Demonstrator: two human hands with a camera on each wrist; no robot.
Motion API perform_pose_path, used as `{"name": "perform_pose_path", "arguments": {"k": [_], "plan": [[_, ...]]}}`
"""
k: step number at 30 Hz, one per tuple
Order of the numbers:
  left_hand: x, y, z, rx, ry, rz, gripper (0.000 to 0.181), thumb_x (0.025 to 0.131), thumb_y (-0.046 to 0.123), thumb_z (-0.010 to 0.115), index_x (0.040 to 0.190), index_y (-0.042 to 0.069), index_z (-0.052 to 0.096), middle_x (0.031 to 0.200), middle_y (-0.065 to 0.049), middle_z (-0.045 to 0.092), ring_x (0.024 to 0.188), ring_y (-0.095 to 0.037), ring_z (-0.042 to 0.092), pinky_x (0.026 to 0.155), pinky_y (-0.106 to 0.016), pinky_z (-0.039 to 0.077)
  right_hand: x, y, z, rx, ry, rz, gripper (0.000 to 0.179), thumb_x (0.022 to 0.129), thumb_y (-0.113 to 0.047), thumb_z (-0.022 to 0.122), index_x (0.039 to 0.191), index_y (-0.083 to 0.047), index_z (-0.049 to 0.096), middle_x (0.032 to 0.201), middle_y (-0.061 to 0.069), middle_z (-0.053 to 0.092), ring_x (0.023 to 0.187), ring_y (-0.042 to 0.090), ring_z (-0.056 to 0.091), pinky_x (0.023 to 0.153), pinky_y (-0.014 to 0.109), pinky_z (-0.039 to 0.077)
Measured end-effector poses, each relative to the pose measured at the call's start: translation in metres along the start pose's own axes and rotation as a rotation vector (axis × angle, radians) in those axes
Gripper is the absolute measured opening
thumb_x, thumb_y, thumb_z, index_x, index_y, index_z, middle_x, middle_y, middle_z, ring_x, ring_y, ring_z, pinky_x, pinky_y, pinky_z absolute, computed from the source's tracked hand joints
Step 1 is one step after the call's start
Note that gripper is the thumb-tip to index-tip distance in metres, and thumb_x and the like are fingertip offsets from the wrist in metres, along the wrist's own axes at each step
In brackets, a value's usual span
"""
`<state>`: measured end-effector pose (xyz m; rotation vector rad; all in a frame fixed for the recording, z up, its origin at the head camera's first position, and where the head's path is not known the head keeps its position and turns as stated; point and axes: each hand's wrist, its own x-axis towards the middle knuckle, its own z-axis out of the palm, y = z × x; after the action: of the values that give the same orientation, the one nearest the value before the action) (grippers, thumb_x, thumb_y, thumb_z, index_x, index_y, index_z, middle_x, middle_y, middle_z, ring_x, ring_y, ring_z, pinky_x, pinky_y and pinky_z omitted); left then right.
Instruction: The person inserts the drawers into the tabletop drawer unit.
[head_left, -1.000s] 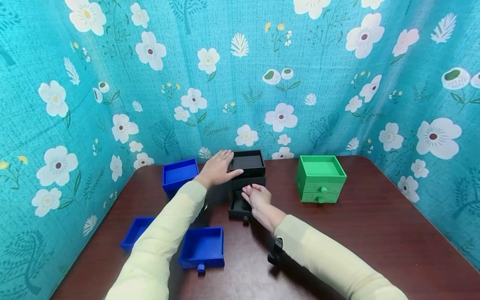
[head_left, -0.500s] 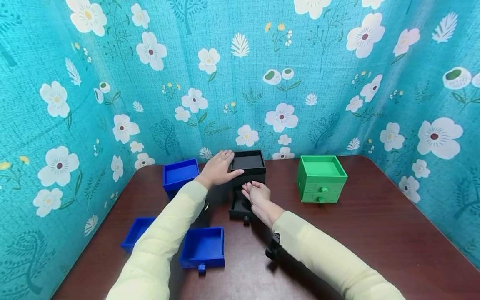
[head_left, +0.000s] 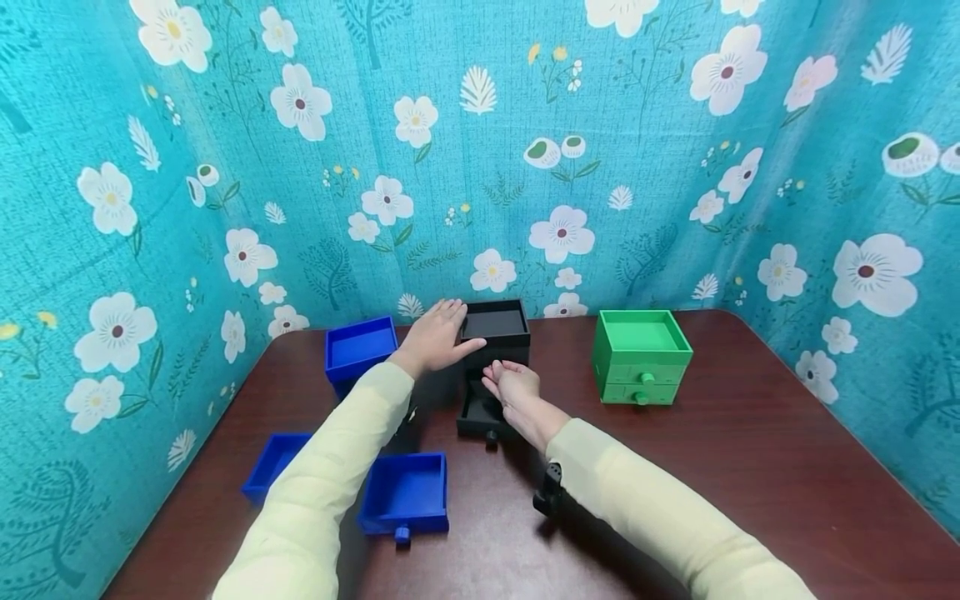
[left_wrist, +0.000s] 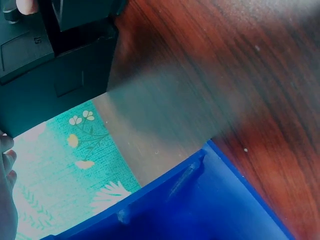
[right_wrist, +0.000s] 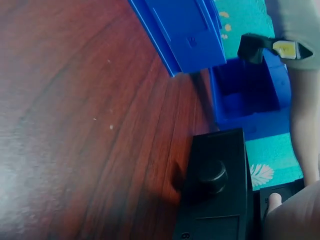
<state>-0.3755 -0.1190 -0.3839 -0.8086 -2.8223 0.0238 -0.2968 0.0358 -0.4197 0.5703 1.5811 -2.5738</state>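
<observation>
A black drawer cabinet [head_left: 497, 323] with an open tray top stands at the back middle of the table. My left hand [head_left: 435, 337] rests with straight fingers along its left side and top edge, thumb pointing right at the front. My right hand [head_left: 513, 390] is at the front, fingers curled together and pinching the upper drawer's knob [left_wrist: 11, 14]; a fingertip shows beside that knob in the left wrist view. The upper drawer is in. Below my right hand the lower black drawer [head_left: 472, 425] stands pulled out, its own knob [right_wrist: 214, 176] showing large in the right wrist view.
A blue cabinet [head_left: 362, 343] is left of the black one. Two blue drawers lie apart nearer the front, one with its knob forward [head_left: 405, 492], the other blue drawer [head_left: 272, 462] partly behind my left sleeve. A green cabinet [head_left: 643, 358] stands right, drawers in. A flowered curtain [head_left: 480, 167] borders the table.
The upper black drawer, slightly out a second ago, has gone back in flush. My right hand moved a little away from me with it; my left hand stayed in place.
</observation>
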Motion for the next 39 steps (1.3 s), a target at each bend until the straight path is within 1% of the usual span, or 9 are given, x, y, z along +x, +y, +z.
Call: {"name": "perform_pose_path", "arguments": {"k": [4,8,12,19,22,26,28,32,39], "plan": [[-0.002,-0.002,0.002,0.018,0.013,0.011,0.086,0.096,0.065,0.036,0.150,-0.001,0.030,0.154,-0.018,0.030,0.144,-0.030,0.024,0.118,-0.040,0.011,-0.012,-0.002,-0.005,-0.038,-0.076,0.017,0.041,0.100,-0.007,0.055,0.135,0.007,0.041,0.131,0.024,0.055,0.118,0.029,0.057,0.090,0.030,0.051],[-0.004,-0.004,0.005,0.028,0.030,0.015,0.087,0.096,0.066,0.035,0.151,0.000,0.028,0.155,-0.018,0.029,0.144,-0.030,0.023,0.118,-0.040,0.011,-0.026,-0.004,-0.010,-0.055,-0.158,0.012,0.043,0.101,-0.007,0.052,0.138,0.010,0.038,0.136,0.028,0.049,0.123,0.031,0.053,0.094,0.031,0.049],[-0.003,-0.005,0.008,0.039,0.043,0.019,0.088,0.096,0.068,0.033,0.152,0.001,0.027,0.156,-0.017,0.027,0.145,-0.029,0.021,0.118,-0.040,0.010,-0.043,-0.003,-0.019,-0.090,-0.222,0.019,0.044,0.101,-0.007,0.051,0.139,0.010,0.038,0.136,0.029,0.048,0.122,0.031,0.054,0.095,0.032,0.049],[-0.002,-0.005,0.009,0.035,0.066,0.037,0.089,0.095,0.068,0.035,0.152,0.000,0.027,0.157,-0.017,0.026,0.146,-0.028,0.018,0.118,-0.039,0.008,-0.071,0.005,-0.039,-0.119,-0.300,0.034,0.043,0.101,-0.006,0.052,0.135,0.015,0.039,0.127,0.032,0.054,0.109,0.028,0.062,0.093,0.036,0.050],[-0.001,-0.005,0.009,0.036,0.070,0.046,0.090,0.095,0.068,0.034,0.152,0.000,0.026,0.156,-0.017,0.026,0.146,-0.028,0.018,0.118,-0.038,0.008,-0.082,0.010,-0.051,-0.146,-0.325,0.048,0.042,0.101,-0.007,0.053,0.134,0.016,0.041,0.120,0.030,0.059,0.103,0.026,0.065,0.091,0.036,0.051],[0.000,-0.007,0.010,0.053,0.066,0.048,0.091,0.095,0.070,0.031,0.152,-0.001,0.025,0.156,-0.018,0.026,0.146,-0.028,0.017,0.118,-0.037,0.007,-0.094,0.017,-0.065,-0.195,-0.369,0.067,0.040,0.101,-0.009,0.052,0.130,0.017,0.043,0.114,0.026,0.062,0.101,0.023,0.065,0.091,0.035,0.052],[0.000,-0.007,0.010,0.056,0.061,0.049,0.091,0.095,0.069,0.031,0.152,-0.001,0.026,0.157,-0.017,0.025,0.146,-0.028,0.017,0.118,-0.037,0.007,-0.098,0.020,-0.069,-0.203,-0.384,0.074,0.040,0.101,-0.010,0.052,0.129,0.017,0.043,0.113,0.025,0.063,0.100,0.023,0.065,0.090,0.035,0.052],[0.001,-0.006,0.009,0.068,0.055,0.050,0.090,0.095,0.069,0.032,0.152,-0.001,0.026,0.157,-0.017,0.025,0.146,-0.028,0.018,0.118,-0.038,0.007,-0.101,0.025,-0.072,-0.198,-0.385,0.091,0.040,0.101,-0.009,0.053,0.128,0.018,0.043,0.109,0.022,0.064,0.097,0.021,0.066,0.089,0.034,0.053],[-0.001,-0.005,0.012,0.085,0.064,0.055,0.090,0.095,0.068,0.034,0.152,-0.002,0.027,0.156,-0.017,0.027,0.145,-0.028,0.020,0.118,-0.038,0.008,-0.093,0.034,-0.072,-0.185,-0.364,0.130,0.043,0.100,-0.012,0.056,0.128,0.017,0.042,0.106,0.020,0.064,0.095,0.021,0.066,0.090,0.035,0.052]]}}
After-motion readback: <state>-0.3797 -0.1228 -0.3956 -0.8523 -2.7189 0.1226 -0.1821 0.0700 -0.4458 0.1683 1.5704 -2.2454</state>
